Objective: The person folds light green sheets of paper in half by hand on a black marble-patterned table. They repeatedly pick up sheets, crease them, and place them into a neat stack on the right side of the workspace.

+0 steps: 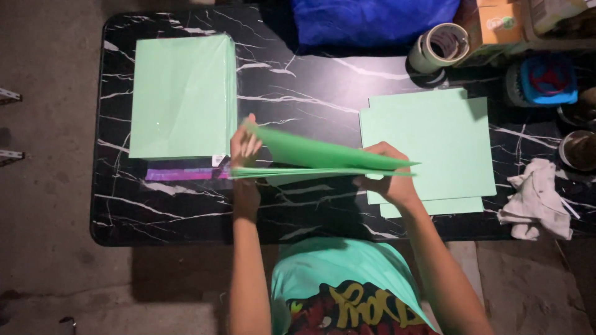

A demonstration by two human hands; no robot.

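I hold a light green sheet of paper [316,158] folded over above the black marble-pattern table [298,93]. My left hand [244,149] grips its left edge where the upper flap lifts. My right hand [386,170] pinches the right side of the sheet, near the fold. A thick wrapped pack of green paper [181,93] lies at the table's left, just beyond my left hand. To the right of my right hand lies a small pile of loose green sheets [434,146].
A roll of tape [439,46] and a blue bag [372,22] sit at the table's far edge. A blue round container [546,79], a bowl [580,150] and a crumpled white cloth [537,198] are at the right. Purple paper [180,174] peeks from under the pack.
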